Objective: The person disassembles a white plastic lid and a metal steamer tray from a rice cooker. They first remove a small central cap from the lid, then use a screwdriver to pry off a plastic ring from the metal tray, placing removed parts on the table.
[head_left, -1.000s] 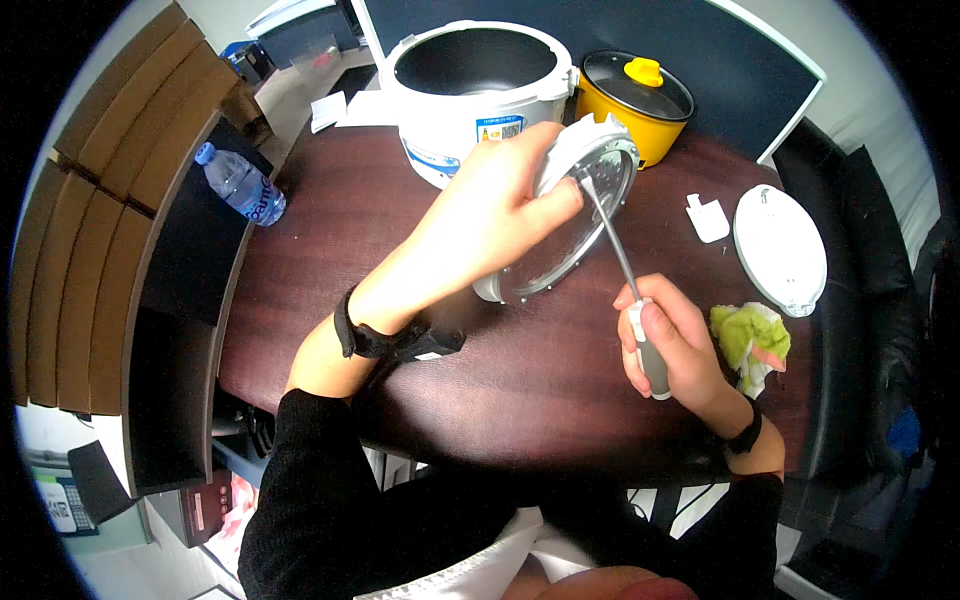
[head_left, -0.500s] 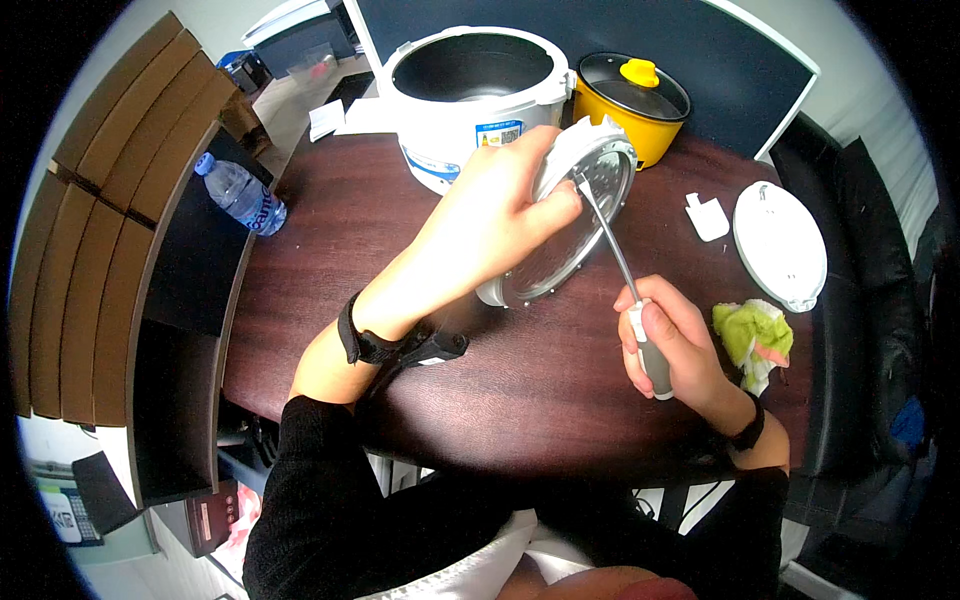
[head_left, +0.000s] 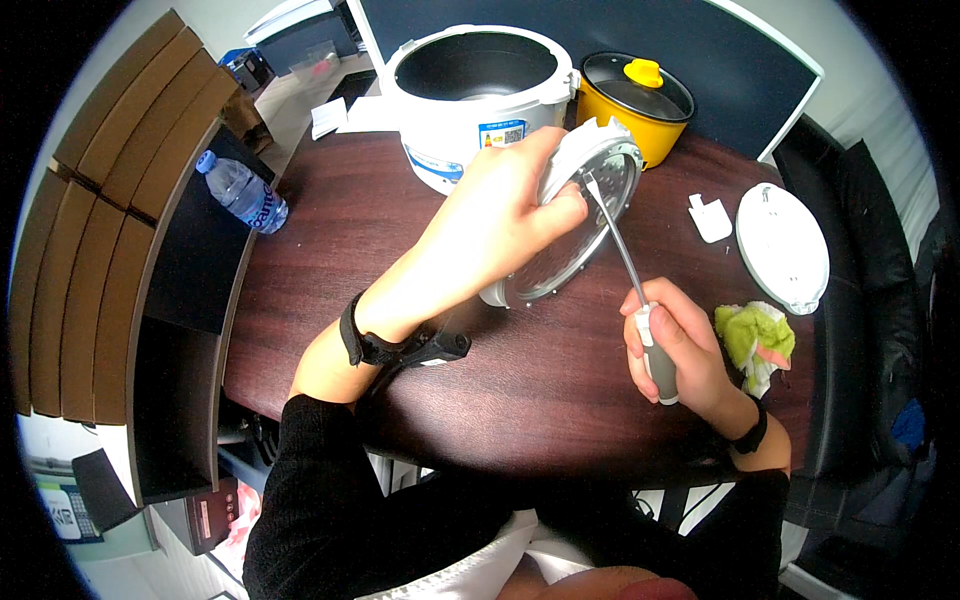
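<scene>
My left hand (head_left: 505,215) is closed on a round white cooker lid (head_left: 572,160), tilted on edge above the table with its metal-and-clear inner side toward the right. In my right hand (head_left: 690,345) is a screwdriver (head_left: 622,245) with a grey and white handle. Its shaft slants up to the lid's inner side, where the tip meets the lid close to my left thumb; what lies right under the tip is too small to make out. Behind the lid stands a white cooker body (head_left: 435,130), its top uncovered and its dark inside showing.
A yellow pot (head_left: 655,138) with a glass lid stands behind, right of the cooker. On the right lie a white oval cover (head_left: 785,245), a small white piece (head_left: 711,219) and a green cloth (head_left: 752,335). A water bottle (head_left: 240,190) and brown boxes (head_left: 95,290) are left.
The hands, lid and screwdriver have barely moved. The whole view has shifted slightly, and the screwdriver handle sits a touch further right and lower.
</scene>
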Motion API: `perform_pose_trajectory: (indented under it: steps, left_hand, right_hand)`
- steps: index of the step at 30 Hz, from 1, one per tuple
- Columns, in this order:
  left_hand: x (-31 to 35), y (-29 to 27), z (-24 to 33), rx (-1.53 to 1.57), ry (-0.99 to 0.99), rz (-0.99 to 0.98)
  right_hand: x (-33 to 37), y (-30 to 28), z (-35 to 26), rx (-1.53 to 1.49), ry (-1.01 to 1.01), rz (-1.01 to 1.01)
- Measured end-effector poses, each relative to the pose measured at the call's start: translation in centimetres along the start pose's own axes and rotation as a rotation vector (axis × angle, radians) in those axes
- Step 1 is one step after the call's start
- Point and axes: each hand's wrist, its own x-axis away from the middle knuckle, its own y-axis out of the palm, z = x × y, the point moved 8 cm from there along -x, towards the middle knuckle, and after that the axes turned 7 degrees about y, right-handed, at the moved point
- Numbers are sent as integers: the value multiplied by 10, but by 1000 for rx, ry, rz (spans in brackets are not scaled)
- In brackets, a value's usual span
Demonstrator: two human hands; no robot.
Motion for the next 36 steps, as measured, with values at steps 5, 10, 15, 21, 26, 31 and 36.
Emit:
perform_pose_trajectory:
  steps: [5, 10, 15, 21, 26, 31, 36]
  left_hand:
    - [1, 2, -5, -16, 46, 44]
    - [3, 0, -1, -44, -19, 20]
    - [4, 6, 0, -96, 55, 39]
    - [6, 5, 0, -108, 39, 10]
    - [2, 7, 0, -53, 69, -19]
    - [1, 7, -3, -54, 131, 42]
    - [3, 3, 2, -80, 69, 48]
  right_hand:
    - [1, 0, -3, 10, -2, -3]
    - [1, 1, -2, 45, 12, 14]
    - [5, 2, -2, 174, 24, 31]
    - [11, -10, -43, 905, -46, 306]
    - [21, -16, -74, 1479, -302, 548]
    - [15, -23, -43, 694, -23, 236]
    - [10, -4, -19, 142, 152, 28]
